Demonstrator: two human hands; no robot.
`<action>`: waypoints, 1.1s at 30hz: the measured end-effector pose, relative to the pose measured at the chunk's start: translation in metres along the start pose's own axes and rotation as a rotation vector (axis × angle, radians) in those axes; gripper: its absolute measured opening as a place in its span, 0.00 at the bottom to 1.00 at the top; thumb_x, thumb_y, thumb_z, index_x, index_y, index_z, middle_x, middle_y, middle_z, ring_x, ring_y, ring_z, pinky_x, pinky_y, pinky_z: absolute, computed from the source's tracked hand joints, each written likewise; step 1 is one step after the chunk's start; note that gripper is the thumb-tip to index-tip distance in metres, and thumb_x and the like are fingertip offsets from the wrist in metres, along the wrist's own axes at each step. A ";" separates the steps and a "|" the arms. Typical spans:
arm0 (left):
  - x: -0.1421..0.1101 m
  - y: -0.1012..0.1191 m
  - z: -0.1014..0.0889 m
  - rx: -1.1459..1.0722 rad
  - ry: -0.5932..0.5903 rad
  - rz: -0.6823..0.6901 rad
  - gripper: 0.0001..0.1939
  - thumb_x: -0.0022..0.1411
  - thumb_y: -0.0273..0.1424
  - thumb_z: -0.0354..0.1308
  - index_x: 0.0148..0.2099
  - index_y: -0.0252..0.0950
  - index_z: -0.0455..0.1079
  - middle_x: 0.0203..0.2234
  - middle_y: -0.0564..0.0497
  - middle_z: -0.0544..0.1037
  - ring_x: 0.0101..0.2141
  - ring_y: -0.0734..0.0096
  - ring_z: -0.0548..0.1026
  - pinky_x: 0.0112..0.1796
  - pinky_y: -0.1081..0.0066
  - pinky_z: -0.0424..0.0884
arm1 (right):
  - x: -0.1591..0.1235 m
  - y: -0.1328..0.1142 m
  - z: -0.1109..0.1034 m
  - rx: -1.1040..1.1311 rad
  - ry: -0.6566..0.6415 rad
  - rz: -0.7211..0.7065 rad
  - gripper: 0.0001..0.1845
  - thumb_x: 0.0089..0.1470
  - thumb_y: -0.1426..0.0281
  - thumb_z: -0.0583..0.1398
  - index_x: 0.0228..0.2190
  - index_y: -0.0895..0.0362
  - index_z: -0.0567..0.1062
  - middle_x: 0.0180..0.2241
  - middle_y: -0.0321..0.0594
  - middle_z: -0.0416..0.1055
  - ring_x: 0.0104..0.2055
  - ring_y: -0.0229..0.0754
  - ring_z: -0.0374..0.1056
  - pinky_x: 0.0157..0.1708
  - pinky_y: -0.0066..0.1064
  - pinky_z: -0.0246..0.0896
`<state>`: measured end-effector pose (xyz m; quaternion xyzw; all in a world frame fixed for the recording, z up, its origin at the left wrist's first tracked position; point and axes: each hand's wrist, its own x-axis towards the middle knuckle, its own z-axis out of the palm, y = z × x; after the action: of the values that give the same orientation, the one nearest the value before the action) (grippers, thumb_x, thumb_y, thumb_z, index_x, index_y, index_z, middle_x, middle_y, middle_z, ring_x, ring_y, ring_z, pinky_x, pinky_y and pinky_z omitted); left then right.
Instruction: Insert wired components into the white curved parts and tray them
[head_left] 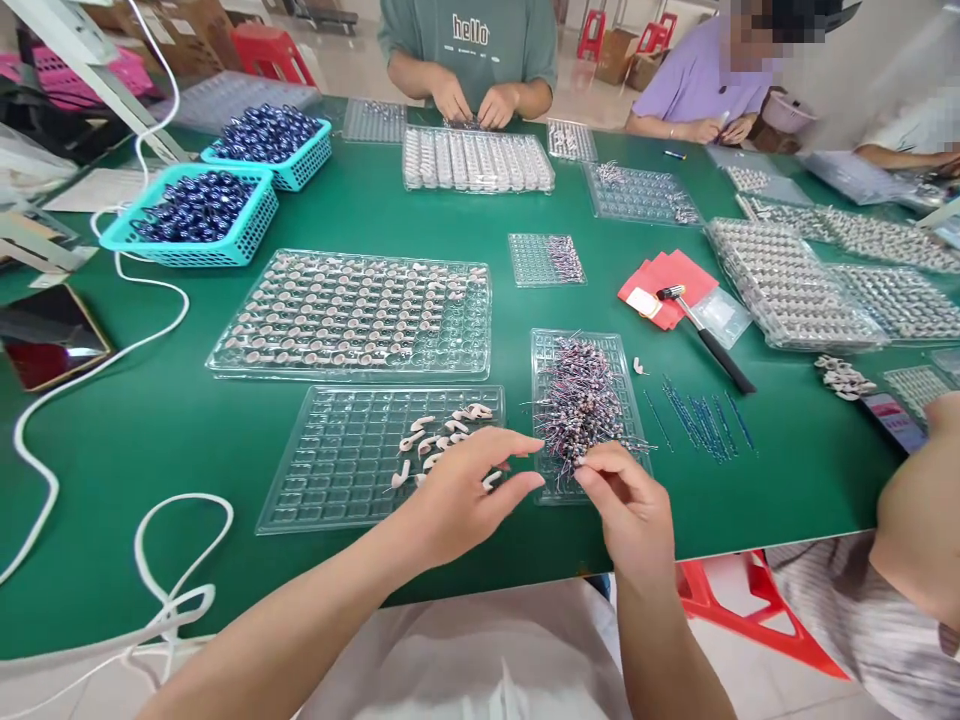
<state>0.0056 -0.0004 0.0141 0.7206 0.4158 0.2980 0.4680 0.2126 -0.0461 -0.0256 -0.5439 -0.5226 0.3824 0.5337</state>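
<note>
My left hand (469,490) lies over the near clear blister tray (337,465), fingers stretched out beside a small pile of pale pink curved pieces (439,440), holding nothing I can see. My right hand (626,505) is at the near edge of a smaller clear tray (619,350) heaped with thin red-and-blue wired parts (581,400). Its fingertips pinch at the edge of that heap, closed on a wired part.
A large filled blister tray (352,315) lies beyond. Two teal baskets of dark blue parts (199,210) stand far left, with a white cord (112,350) and a dark tablet (45,335). Blue sticks (701,410), a black-handled tool (709,340), red packets, more trays right. Other people work across and beside me.
</note>
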 end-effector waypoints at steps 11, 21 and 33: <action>0.007 -0.010 0.010 -0.838 -0.210 -0.347 0.11 0.55 0.37 0.70 0.37 0.35 0.80 0.26 0.52 0.79 0.29 0.74 0.75 0.34 0.73 0.73 | -0.014 0.014 0.038 0.283 -0.015 -0.120 0.04 0.60 0.67 0.62 0.36 0.44 0.77 0.32 0.36 0.60 0.36 0.40 0.61 0.32 0.34 0.64; 0.005 -0.009 0.001 -0.524 -0.158 -0.256 0.09 0.61 0.35 0.63 0.34 0.34 0.76 0.27 0.51 0.76 0.27 0.74 0.70 0.29 0.74 0.67 | -0.013 0.010 0.027 0.155 -0.140 -0.137 0.13 0.60 0.74 0.60 0.43 0.45 0.78 0.35 0.38 0.68 0.37 0.40 0.66 0.32 0.32 0.65; 0.000 -0.016 0.011 0.092 0.121 0.383 0.02 0.66 0.25 0.59 0.39 0.36 0.72 0.31 0.47 0.80 0.32 0.68 0.74 0.35 0.67 0.72 | -0.003 -0.006 0.009 -0.050 -0.227 -0.079 0.03 0.60 0.71 0.60 0.37 0.52 0.75 0.33 0.38 0.71 0.34 0.40 0.68 0.34 0.33 0.66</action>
<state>0.0099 -0.0017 -0.0052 0.7879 0.3115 0.4050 0.3437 0.2029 -0.0482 -0.0214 -0.4891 -0.6101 0.4072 0.4720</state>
